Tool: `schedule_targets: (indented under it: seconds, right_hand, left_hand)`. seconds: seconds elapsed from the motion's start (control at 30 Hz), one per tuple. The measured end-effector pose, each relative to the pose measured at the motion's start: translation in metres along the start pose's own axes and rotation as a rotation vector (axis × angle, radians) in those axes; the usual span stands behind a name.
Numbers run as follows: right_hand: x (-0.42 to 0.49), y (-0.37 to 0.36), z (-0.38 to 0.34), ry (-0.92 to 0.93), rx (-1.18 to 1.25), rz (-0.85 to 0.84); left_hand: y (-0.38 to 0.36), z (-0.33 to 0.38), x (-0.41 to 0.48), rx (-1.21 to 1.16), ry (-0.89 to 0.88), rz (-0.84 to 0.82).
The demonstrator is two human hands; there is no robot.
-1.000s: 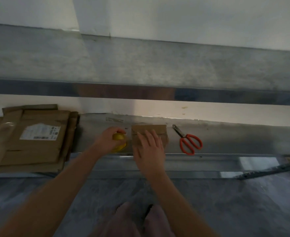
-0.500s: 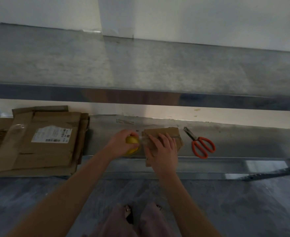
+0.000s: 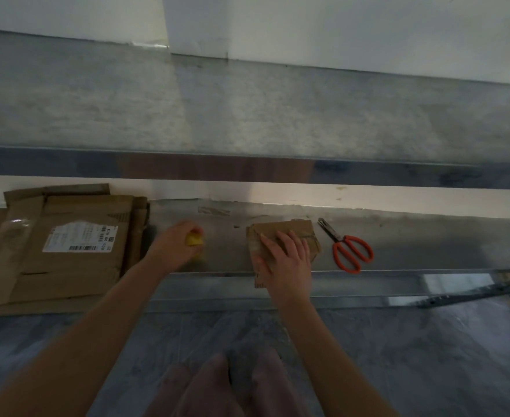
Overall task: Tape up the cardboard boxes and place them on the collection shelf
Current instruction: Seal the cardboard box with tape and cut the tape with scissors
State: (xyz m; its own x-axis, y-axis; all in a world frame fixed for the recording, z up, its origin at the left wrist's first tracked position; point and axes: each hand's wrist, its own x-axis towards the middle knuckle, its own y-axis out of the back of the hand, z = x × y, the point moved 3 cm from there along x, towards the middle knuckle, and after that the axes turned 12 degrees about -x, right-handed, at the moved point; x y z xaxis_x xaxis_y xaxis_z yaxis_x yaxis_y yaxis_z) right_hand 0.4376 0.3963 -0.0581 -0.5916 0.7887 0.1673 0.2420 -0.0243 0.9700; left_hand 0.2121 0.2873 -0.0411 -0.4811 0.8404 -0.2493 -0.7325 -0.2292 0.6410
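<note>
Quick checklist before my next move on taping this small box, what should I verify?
1. Small box held steady: ok, right hand rests flat on it.
2. Tape roll gripped: ok, left hand holds it.
3. Tape strip reaching the box: cannot tell, too dim.
4. Scissors handy: ok, lying apart, right of the box.
5. Box fully on the shelf: not ok, its near edge overhangs the front.

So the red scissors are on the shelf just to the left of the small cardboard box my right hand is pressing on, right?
Not quite. The head view shows the red scissors lying to the right of the small cardboard box, not the left. They are on the shelf, and the right hand does press flat on the box.
</note>
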Motion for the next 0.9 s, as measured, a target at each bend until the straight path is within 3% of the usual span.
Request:
schedule_targets:
  seconds: [0.2,0.5,0.6,0.77,0.9]
  right_hand:
    - [0.000,0.003,-0.004,0.016,-0.005,-0.042]
    - [-0.007,0.035,-0.017,0.178,-0.066,-0.009]
    - [-0.008,0.043,-0.045,0.241,0.056,-0.083]
    - [0.003,0.042,-0.084,0.087,0.371,-0.263]
    - [0.005,0.041,-0.095,0.048,0.472,-0.344]
  left_hand:
    - [-0.004,0.010,0.001,-0.207,0.012,-0.004]
    - [-0.010,0.026,-0.018,-0.097,-0.158,0.040]
    - [-0.004,0.034,-0.031,0.032,-0.273,0.092]
    - [0.003,0.033,-0.053,0.052,-0.373,0.148]
    - [0.004,0.019,-0.064,-0.027,-0.374,0.109]
